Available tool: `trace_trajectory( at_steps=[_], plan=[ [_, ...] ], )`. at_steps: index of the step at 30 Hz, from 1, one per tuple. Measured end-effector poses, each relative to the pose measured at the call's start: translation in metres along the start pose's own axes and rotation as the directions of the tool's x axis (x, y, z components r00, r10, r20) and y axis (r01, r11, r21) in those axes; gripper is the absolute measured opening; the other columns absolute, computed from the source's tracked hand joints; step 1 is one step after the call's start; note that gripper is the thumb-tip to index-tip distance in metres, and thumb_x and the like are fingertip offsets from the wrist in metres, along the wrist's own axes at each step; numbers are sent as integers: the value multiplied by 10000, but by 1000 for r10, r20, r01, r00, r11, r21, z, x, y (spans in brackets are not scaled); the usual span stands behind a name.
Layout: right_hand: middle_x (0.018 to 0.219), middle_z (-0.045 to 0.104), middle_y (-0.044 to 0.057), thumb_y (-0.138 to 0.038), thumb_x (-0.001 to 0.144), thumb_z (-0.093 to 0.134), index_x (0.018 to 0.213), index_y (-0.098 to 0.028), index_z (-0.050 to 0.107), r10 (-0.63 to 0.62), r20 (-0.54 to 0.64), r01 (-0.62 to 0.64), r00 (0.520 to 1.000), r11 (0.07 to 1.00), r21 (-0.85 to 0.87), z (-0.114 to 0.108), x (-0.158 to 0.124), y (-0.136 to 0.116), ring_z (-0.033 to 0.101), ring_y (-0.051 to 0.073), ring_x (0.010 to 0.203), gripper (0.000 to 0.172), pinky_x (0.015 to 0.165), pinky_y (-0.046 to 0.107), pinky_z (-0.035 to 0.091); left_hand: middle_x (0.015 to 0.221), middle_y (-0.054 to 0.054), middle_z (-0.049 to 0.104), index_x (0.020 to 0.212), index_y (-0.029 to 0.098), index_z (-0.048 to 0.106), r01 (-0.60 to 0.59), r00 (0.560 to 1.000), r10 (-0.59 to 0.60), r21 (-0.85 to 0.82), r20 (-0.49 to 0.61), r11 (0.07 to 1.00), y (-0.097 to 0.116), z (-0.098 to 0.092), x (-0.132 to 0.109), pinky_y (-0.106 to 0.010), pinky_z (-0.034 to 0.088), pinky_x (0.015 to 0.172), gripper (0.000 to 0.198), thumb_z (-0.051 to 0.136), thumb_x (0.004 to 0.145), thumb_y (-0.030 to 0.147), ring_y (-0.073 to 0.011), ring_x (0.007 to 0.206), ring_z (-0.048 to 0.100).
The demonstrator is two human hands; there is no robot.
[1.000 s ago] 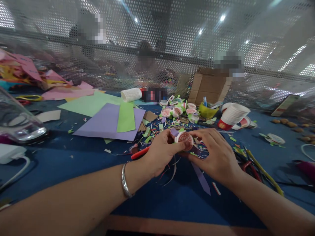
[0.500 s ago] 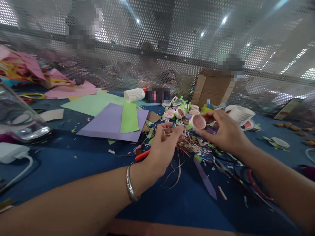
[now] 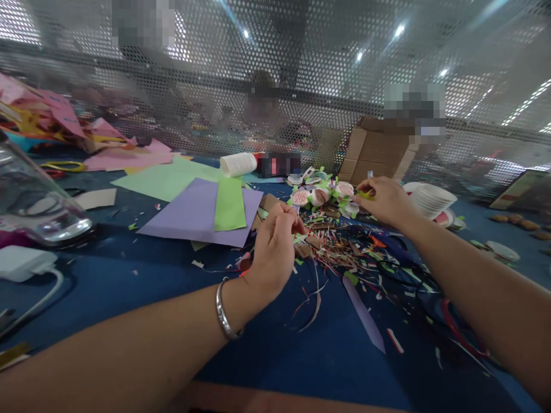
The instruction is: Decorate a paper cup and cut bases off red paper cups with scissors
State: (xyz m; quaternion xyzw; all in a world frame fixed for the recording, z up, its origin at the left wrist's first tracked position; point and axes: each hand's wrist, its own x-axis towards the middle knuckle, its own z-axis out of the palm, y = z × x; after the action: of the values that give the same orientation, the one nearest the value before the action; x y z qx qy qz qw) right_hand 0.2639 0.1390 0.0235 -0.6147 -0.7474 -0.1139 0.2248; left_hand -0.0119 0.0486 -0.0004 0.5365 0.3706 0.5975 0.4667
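No readable text, red-printed paper disc, its marks too small

Small round paper pieces, white-rimmed and trimmed with bright green scraps, lie in a loose heap on a blue tabletop. A disc with a pink-patterned face leans toward the viewer at the heap's left; a paler disc tilts forward at its right.

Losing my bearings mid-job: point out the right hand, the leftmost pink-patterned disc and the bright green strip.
right hand [image 3: 387, 199]: head view, back of the hand.
pink-patterned disc [image 3: 300, 198]: head view, middle of its round face.
bright green strip [image 3: 229, 203]: head view, middle of its upper face.
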Motion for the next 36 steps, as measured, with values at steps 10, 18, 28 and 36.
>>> trace_trajectory(
  at_steps=[10, 18, 28, 36],
  plan=[
    [827, 738, 50, -344, 907, 608, 914, -196, 725, -63, 121, 44, 991, 987, 156, -60, -89, -41, 655, 191, 713, 188, 634, 313, 476, 604, 29, 477, 611, 213, 450, -84, 995, 79, 103, 53, 991, 5, -1, 19, -274, 439, 660, 308, 473, 919, 200, -111, 627, 533],
    [761, 712, 22, -377, 939, 600, 870, -208, 729, -64, 148, 13, 987, 947, 322, -57, -121, -49, 600, 151, 634, 223, 556, 268, 438, 746, -31, 713, 789, 195, 714, -270, 857, -37, 509, 514, 817, 8, -11, 16, -264, 381, 612, 144, 666, 867, 307, -146, 666, 592],
    [808, 715, 20, -332, 941, 619, 908, -204, 720, -253, 241, 132, 937, 894, 428, -54, -133, -60, 645, 160, 686, 167, 647, 287, 503, 556, 24, 538, 665, 197, 636, -400, 883, 39, 707, 468, 583, 21, -28, 28, -282, 273, 549, 280, 633, 899, 350, -116, 516, 430],
    [971, 726, 75, -258, 896, 652, 969, -205, 711, -371, 301, 248, 878, 893, 376, -43, -133, -65, 665, 246, 936, 109, 847, 399, 522, 735, -26, 705, 814, 189, 708, -429, 800, -9, 583, 600, 690, 13, -6, 6, -263, 374, 609, 154, 648, 892, 308, -149, 651, 593]
  ],
)
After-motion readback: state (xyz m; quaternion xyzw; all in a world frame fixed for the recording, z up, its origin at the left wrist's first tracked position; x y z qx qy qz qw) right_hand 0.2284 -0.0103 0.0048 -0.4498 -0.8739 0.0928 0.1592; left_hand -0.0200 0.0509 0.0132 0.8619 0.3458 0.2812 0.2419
